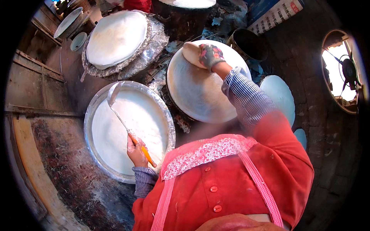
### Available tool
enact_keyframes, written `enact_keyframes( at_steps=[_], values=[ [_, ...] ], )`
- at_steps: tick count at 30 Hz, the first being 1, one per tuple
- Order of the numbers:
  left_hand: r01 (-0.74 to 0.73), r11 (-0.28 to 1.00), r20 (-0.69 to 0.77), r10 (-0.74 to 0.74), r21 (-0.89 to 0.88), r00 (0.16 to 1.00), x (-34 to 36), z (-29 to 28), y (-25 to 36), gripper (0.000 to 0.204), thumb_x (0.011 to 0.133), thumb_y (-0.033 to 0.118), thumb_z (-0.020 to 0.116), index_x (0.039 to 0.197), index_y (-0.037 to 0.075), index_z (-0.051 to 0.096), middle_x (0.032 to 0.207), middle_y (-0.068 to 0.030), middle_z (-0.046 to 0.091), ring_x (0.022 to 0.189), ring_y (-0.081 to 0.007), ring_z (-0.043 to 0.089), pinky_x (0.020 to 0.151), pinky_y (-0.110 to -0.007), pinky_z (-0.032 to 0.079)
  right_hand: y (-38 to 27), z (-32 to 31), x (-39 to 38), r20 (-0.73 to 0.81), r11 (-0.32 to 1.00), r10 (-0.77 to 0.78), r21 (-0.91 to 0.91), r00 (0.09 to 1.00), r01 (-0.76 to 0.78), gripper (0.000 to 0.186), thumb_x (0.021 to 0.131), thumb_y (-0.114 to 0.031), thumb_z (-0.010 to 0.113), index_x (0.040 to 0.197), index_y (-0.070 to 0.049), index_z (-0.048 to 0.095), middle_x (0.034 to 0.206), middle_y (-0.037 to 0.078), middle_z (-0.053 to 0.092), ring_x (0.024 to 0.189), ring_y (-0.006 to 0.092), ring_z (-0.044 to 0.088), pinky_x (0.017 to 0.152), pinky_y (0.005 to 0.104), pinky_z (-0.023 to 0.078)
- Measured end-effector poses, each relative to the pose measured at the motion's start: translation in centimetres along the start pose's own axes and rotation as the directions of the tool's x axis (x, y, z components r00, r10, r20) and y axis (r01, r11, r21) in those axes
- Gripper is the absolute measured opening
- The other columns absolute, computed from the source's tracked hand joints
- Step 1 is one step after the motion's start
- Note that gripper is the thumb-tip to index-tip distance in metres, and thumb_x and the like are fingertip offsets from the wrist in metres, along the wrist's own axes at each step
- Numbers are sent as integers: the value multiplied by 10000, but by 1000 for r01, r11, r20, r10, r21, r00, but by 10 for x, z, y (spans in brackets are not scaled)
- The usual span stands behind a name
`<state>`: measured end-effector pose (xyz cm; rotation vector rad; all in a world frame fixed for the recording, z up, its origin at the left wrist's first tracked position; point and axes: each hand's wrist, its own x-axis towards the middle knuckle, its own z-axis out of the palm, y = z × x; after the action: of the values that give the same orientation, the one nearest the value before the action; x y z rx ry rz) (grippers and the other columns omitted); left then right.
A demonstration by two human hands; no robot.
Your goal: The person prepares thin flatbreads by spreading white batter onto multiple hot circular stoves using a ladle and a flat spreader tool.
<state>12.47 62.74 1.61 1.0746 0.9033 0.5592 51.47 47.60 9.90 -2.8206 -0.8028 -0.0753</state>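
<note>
My left hand (137, 151) is closed round the orange handle of a long metal ladle (120, 118). The ladle's head lies over the far left part of a wide metal basin (88, 133), which holds white batter (135, 115). My right hand (211, 57), in a dark glove with a pink pattern, grips a tan rounded flat spreader (191, 54). That spreader is at the far part of a large round griddle (192, 98), whose surface carries a thin whitish film. The fingertips inside the glove are partly hidden.
Beyond the basin, a pile of round white flatbreads (117, 40) rests on a plastic-edged round stand. A dark bucket (248, 44) stands past the griddle, and a pale blue round lid (278, 98) lies at its right. A fan (348, 73) sits in the right-hand wall opening.
</note>
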Motion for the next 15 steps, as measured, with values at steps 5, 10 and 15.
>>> enact_keyframes(
  at_steps=[5,10,15],
  values=[
    [63,988,-36,-69,-140,997,-8,-12,-14,431,834,-23,469,1255,51,411,723,2,463,551,-72,459,437,-201,410,2,-8,-24,-13,1000,6,4,1000,-6,211,791,-230,535,939,-92,596,914,146,618,833,317,606,735,389,478],
    [162,963,-64,-180,-213,982,-5,-13,-29,371,838,0,492,1200,42,422,726,-14,479,532,-78,460,411,-212,408,-19,8,-35,14,978,-117,-172,993,118,215,763,-229,552,894,-60,578,842,183,604,785,328,606,703,384,484],
    [169,977,-86,-181,-130,980,-8,-16,-31,376,842,3,493,1208,32,408,729,-21,485,530,-82,462,411,-220,407,-14,6,-23,-12,978,-157,-137,987,154,200,802,-185,482,923,-81,603,861,178,613,762,293,632,608,371,506]
  ],
)
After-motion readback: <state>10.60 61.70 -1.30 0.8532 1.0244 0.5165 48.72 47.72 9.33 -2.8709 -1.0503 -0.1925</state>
